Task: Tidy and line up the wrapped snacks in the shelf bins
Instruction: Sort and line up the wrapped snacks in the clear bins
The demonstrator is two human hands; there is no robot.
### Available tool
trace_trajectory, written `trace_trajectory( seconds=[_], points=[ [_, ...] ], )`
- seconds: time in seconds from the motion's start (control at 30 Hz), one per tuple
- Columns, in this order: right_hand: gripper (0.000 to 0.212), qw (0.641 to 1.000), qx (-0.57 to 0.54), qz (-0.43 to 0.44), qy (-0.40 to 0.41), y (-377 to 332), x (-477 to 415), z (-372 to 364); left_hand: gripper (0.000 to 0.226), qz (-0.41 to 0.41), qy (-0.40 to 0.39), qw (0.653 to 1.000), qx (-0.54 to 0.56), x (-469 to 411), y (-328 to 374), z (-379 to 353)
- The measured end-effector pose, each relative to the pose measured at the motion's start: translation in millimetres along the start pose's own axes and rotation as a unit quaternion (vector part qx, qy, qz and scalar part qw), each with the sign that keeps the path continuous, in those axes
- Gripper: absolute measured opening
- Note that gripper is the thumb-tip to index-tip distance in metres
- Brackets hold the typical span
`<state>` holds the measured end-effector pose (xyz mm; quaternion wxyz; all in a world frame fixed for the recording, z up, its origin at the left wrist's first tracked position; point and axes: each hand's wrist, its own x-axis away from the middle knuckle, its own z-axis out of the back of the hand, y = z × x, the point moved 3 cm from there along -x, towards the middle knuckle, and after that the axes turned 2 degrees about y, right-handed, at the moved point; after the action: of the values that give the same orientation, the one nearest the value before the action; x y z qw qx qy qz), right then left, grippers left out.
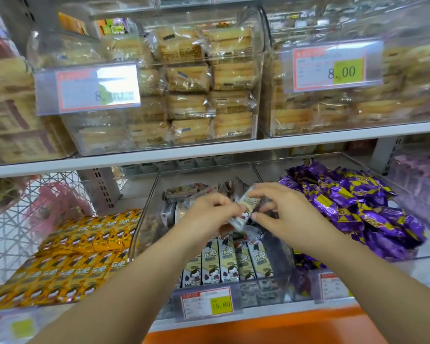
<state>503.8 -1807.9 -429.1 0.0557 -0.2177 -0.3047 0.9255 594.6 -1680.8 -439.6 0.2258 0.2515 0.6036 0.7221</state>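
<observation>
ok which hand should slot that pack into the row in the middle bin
Probably right. Both hands pinch the pack, but the right hand sits over the open gap at the right end of the row, while the left hand is above packs already standing.

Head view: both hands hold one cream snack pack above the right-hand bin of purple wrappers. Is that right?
Not quite. The left hand and right hand do hold one cream snack pack, but above the middle bin of lined-up cream packs, not the right-hand one. The purple wrappers lie beside it. The head view shows this.
</observation>
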Motion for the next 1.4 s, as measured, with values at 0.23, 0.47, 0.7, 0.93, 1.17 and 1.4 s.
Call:
trace_trajectory(
  seconds=[0.23,0.47,0.7,0.93,1.17,1.4],
  points=[
    [0.023,0.931,0.286,0.087,-0.212,-5,4,-27,0.010,-0.071,-0.138,0.892,-0.425,14,-16,1],
    [0.020,0.982,0.155,0.037,-0.103,3,-2,-8,0.016,-0.072,-0.029,0.915,-0.396,-27,-12,37],
    [0.020,0.993,0.105,0.044,-0.033,12,-4,8,0.031,-0.080,-0.143,0.822,-0.545,-75,-37,27],
    [0.019,0.996,0.076,0.039,-0.023,15,-4,14,0.018,-0.082,-0.112,0.853,-0.502,-83,-34,26],
    [0.015,0.999,0.033,0.030,0.028,9,0,25,0.011,-0.132,0.008,0.947,-0.294,-49,20,38],
    [0.015,0.998,0.017,0.012,0.063,8,4,32,0.017,-0.092,-0.098,0.980,-0.145,-38,-3,-7]
  ],
)
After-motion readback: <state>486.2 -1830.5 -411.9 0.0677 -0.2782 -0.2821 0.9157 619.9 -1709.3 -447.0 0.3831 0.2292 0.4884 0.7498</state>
